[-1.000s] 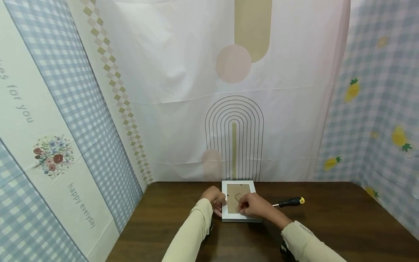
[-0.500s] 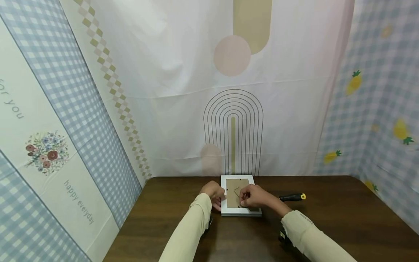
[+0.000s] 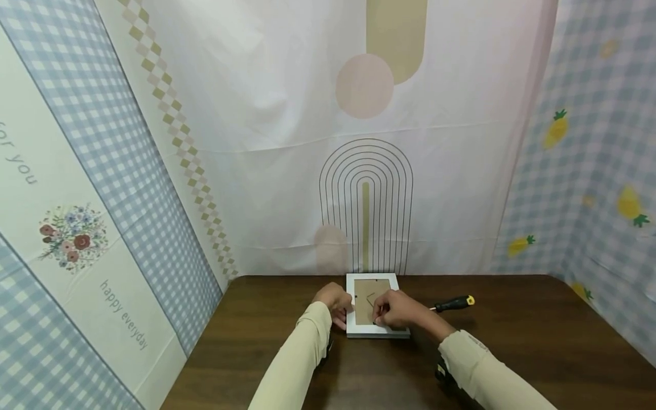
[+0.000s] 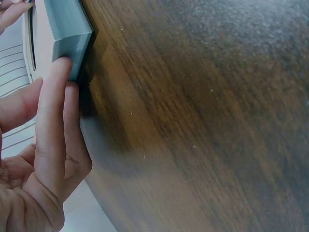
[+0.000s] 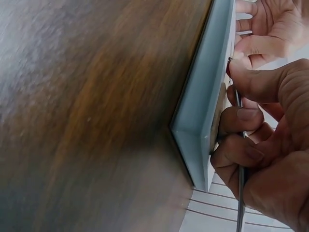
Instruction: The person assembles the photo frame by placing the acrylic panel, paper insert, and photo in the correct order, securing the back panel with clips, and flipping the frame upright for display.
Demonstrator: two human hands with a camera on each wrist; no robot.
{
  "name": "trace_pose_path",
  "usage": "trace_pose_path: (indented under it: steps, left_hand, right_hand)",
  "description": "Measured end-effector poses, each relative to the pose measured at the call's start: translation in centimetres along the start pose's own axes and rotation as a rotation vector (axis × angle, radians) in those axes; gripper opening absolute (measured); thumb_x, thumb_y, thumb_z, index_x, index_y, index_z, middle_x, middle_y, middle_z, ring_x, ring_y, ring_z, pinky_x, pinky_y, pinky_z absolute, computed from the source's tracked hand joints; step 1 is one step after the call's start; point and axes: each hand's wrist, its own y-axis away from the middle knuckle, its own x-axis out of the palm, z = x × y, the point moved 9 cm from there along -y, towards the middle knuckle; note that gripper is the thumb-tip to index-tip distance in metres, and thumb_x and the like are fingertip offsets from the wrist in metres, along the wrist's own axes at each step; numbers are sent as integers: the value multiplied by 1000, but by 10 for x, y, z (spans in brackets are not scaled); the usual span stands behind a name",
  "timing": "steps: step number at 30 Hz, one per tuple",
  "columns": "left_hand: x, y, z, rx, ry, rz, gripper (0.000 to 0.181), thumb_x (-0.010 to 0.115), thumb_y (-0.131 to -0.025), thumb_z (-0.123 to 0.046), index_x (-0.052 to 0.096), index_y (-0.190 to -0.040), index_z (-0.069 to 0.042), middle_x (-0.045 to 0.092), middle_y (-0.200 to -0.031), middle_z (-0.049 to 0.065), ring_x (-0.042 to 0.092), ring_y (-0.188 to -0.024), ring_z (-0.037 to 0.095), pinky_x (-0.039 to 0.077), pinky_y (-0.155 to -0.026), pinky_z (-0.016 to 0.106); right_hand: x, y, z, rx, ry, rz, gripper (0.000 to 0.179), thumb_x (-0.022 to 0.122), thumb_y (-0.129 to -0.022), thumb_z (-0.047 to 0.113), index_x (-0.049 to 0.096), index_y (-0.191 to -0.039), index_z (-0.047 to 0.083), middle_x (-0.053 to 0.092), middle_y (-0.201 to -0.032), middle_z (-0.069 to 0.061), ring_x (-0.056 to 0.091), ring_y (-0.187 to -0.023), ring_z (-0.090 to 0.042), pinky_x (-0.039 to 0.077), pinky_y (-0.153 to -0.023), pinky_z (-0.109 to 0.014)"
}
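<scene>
A white picture frame [image 3: 378,330] lies back side up, with its brown backing board [image 3: 365,313] and a thin bent stand piece or wire showing. My left hand [image 3: 334,303] grips the frame's left edge; in the left wrist view its fingers [image 4: 52,116] press the side of the frame and the thumb touches the top. My right hand [image 3: 400,310] is over the backing's lower right, holding a screwdriver [image 3: 453,303] by its thin metal shaft [image 5: 241,198]. The black and yellow handle sticks out to the right beyond the hand. Fingers hide the tip's exact contact with the backing.
Everything rests on a dark brown wooden table [image 3: 266,341]. A white printed cloth [image 3: 277,199] hangs right behind its far edge, with checked cloths [image 3: 533,216] at the sides.
The camera has tilted down slightly, raising the scene in view. The screwdriver handle has swung a little within the right hand. Both hands stay at the frame.
</scene>
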Motion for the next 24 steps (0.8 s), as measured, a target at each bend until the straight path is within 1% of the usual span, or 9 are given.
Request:
trace_pose_path:
  steps: [4,9,15,18,21,24]
  left_hand:
    - [-2,1,-2,6,-30,1,14,73,-96,3,67,-85,6,70,-80,18,78,-63,30,75,-62,36]
    - [-3,0,-2,3,-15,0,15,73,-96,4,66,-82,5,69,-76,18,77,-62,30,74,-60,35]
    - [0,-1,0,-8,-12,9,15,73,-96,4,67,-82,5,68,-74,18,74,-60,28,73,-59,35]
    - [0,-1,2,-9,-15,12,14,72,-96,5,67,-83,6,67,-74,18,74,-60,28,74,-60,35]
    - [0,1,1,-6,-18,17,12,72,-97,4,68,-85,7,66,-75,17,75,-61,28,74,-62,35]
    - [-1,2,0,-5,-26,25,12,72,-98,3,70,-87,8,67,-76,16,77,-63,28,75,-64,34]
  right_hand:
    - [0,-3,0,79,-1,4,14,83,-88,2,79,-80,13,70,-76,9,58,-73,-6,49,-63,-20]
    - [-2,-6,2,174,-22,19,14,81,-87,1,78,-79,11,68,-76,6,56,-72,-10,45,-61,-21]
    - [3,-11,-6,310,-62,57,17,74,-84,-6,78,-76,9,70,-73,4,49,-61,-11,38,-51,-20]
    - [4,-13,-9,371,-43,85,17,74,-86,-3,78,-75,10,71,-71,4,49,-58,-10,38,-48,-20]
    - [5,-17,-10,404,8,130,18,73,-88,0,80,-76,11,71,-72,5,50,-55,-9,40,-47,-19]
    - [10,-26,-5,320,254,272,18,72,-92,5,83,-83,16,69,-74,10,50,-54,-5,41,-51,-15]
